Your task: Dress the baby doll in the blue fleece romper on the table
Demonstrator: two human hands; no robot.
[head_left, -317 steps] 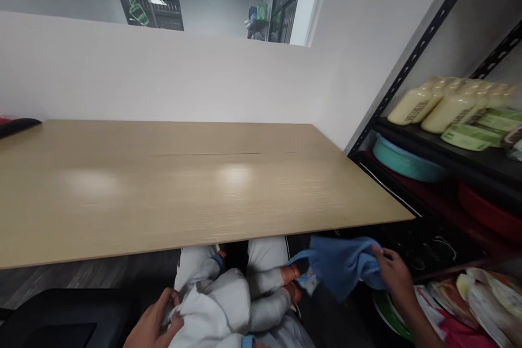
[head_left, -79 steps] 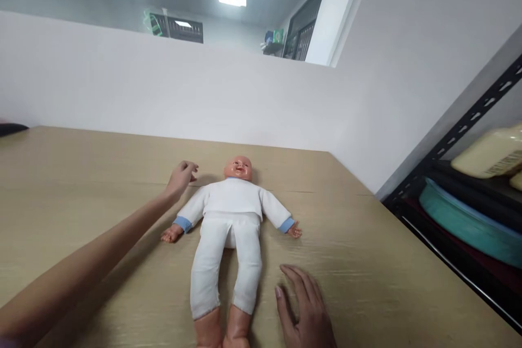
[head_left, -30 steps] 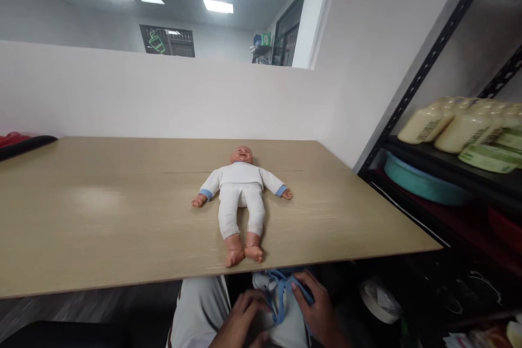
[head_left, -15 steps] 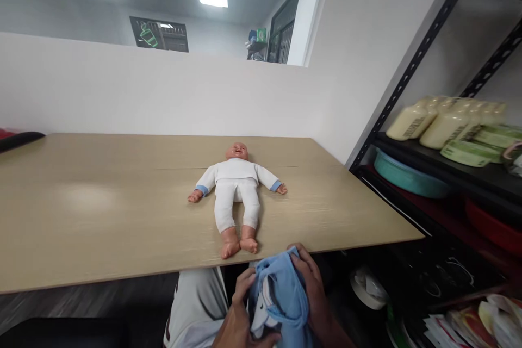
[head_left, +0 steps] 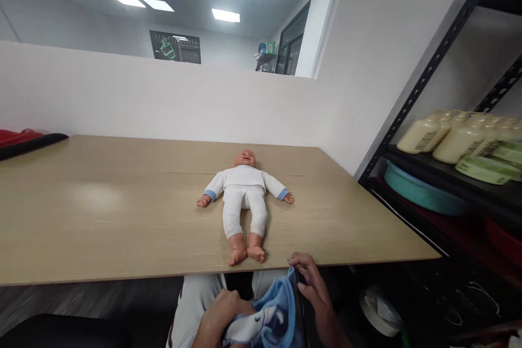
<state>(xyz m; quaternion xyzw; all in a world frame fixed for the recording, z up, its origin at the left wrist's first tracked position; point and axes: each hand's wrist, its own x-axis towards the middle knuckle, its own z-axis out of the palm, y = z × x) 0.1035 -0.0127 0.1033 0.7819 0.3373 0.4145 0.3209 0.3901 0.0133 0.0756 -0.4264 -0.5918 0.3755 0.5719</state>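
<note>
Below the table's front edge, a light blue baby garment with a white patch is bunched over my lap. My left hand is closed on its left side, with the fingertips partly hidden in the cloth. At the upper right edge of the garment, my right hand has its fingers bent around the blue rim. A baby doll lies face up on the table, arms spread and feet toward me. It wears a white top and white trousers with blue cuffs at the wrists; its feet are bare.
The wooden table meets a low white wall. To the right, a black shelf rack holds cream bottles, green packs and a teal basin. A red cloth lies at the far left.
The garment has been turned and drawn lower, with its opening now facing right. My left hand has moved down and left; my right hand has shifted to its rim. The view has tilted slightly.
</note>
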